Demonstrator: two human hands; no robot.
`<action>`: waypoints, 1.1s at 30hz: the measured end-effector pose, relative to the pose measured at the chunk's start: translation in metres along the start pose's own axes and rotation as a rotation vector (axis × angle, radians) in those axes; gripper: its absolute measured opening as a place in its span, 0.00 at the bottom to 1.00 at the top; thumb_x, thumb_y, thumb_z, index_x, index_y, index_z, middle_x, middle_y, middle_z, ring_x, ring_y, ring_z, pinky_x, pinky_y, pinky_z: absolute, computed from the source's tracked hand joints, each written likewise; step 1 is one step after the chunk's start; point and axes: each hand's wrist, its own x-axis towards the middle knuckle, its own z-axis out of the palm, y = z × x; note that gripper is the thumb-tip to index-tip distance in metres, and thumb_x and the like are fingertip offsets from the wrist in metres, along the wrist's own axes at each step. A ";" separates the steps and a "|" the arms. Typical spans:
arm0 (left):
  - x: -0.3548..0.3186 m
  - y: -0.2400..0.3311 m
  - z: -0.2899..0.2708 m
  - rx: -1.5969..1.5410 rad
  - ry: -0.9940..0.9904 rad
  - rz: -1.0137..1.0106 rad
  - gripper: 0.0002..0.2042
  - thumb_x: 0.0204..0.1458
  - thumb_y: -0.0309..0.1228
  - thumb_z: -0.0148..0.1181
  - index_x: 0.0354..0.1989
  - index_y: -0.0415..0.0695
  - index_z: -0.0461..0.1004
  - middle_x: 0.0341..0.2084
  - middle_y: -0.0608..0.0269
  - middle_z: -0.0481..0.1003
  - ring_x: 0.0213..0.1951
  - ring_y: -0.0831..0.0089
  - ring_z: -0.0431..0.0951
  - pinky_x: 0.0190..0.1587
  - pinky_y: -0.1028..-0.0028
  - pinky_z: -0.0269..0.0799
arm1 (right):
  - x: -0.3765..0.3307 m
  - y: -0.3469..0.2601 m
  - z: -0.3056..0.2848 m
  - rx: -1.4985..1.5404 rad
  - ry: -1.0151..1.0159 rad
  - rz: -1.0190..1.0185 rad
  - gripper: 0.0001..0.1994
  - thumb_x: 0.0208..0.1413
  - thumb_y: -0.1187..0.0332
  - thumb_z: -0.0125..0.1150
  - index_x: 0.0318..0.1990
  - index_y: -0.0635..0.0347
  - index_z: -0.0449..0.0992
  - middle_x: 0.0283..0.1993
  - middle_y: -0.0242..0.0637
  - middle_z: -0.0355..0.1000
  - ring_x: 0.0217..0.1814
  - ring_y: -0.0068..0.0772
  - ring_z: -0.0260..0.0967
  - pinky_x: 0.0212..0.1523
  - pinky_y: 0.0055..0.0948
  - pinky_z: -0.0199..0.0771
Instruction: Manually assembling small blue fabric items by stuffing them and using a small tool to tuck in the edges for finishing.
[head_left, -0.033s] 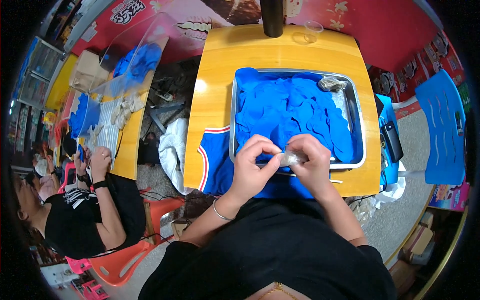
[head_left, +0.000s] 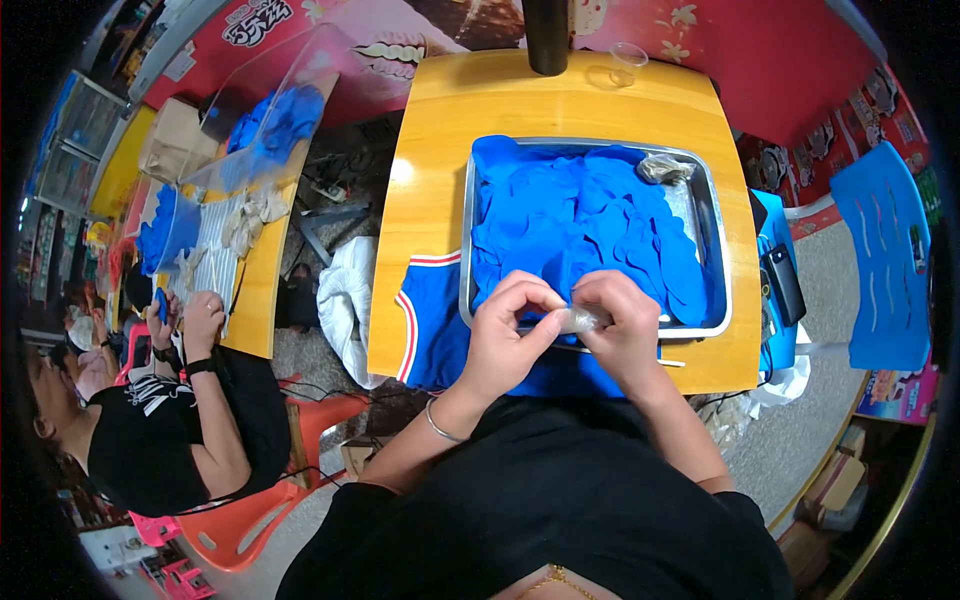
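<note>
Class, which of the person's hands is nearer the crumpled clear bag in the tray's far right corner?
Right. The right hand lies almost straight below the crumpled bag; the left hand sits farther left.

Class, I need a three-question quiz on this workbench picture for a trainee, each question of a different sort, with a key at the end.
1. True or false: both hands pinch the same small clear wrapper.
2. The metal tray is filled with cloth of which colour? A red, B blue, C green.
3. What stands near the table's far edge, right of the dark post?

Key
1. True: the left hand and right hand meet on it at the tray's near rim.
2. B: blue cloth.
3. A clear plastic cup.
</note>
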 end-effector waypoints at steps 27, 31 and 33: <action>-0.057 -0.011 -0.039 -0.282 0.220 -0.089 0.08 0.44 0.19 0.58 0.29 0.40 0.65 0.24 0.68 0.68 0.27 0.83 0.68 0.31 0.82 0.65 | -0.011 -0.057 0.036 0.193 -0.241 0.080 0.10 0.39 0.80 0.63 0.32 0.64 0.74 0.33 0.42 0.73 0.35 0.37 0.72 0.36 0.28 0.72; -0.059 -0.006 -0.051 -0.294 0.140 -0.078 0.08 0.45 0.20 0.59 0.31 0.39 0.66 0.26 0.67 0.70 0.29 0.82 0.70 0.33 0.82 0.68 | -0.010 -0.061 0.042 0.258 -0.218 0.274 0.06 0.40 0.80 0.64 0.28 0.65 0.74 0.32 0.41 0.73 0.33 0.31 0.72 0.35 0.25 0.71; -0.061 -0.005 -0.058 -0.287 0.117 -0.108 0.08 0.46 0.20 0.60 0.32 0.38 0.68 0.26 0.67 0.71 0.29 0.82 0.70 0.33 0.82 0.68 | -0.009 -0.061 0.042 0.217 -0.235 0.282 0.05 0.41 0.79 0.64 0.27 0.65 0.73 0.31 0.40 0.73 0.31 0.28 0.71 0.33 0.23 0.70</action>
